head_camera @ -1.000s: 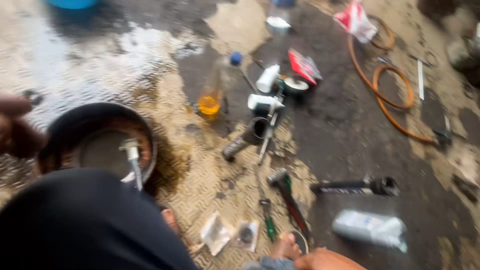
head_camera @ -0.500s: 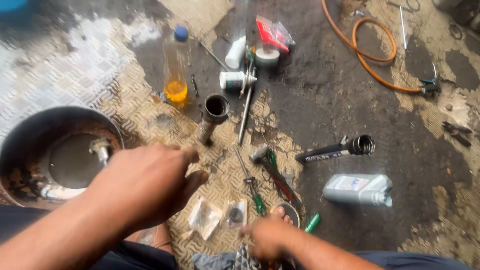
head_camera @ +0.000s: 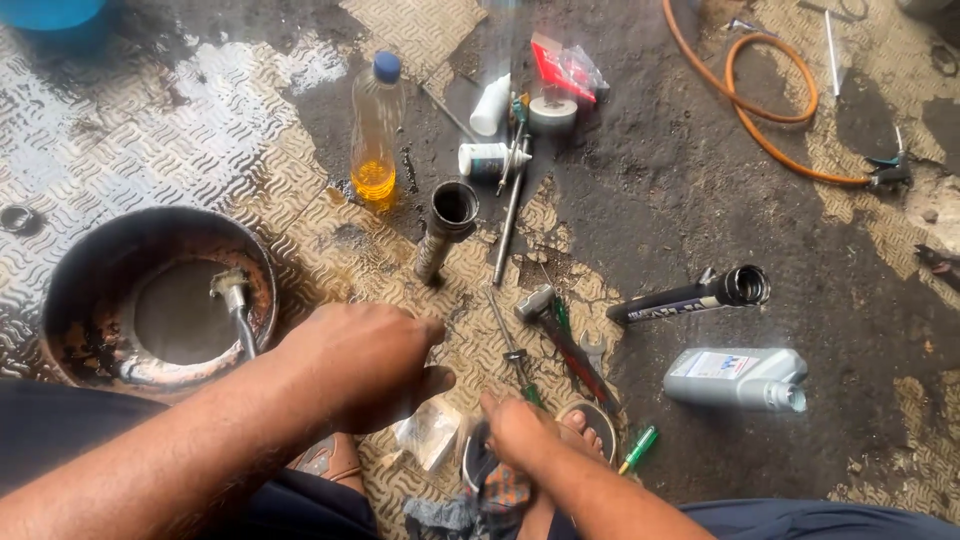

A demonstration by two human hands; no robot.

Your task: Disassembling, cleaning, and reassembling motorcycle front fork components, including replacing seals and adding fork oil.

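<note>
Both hands are now sitting low between your knees: left hand (head_camera: 365, 365) curling palm-down, grip hidden, can't tell; right hand (head_camera: 520, 432) pinching a rag (head_camera: 500, 492). Since a second ago they're closing in together, just near of the hammer (head_camera: 560, 335).

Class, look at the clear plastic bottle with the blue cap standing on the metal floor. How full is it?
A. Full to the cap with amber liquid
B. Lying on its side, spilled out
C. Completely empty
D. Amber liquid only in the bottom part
D: the clear bottle stands upright on the tread-plate floor, and the amber liquid fills only its lower portion, with the rest of the bottle above it clear.
</note>
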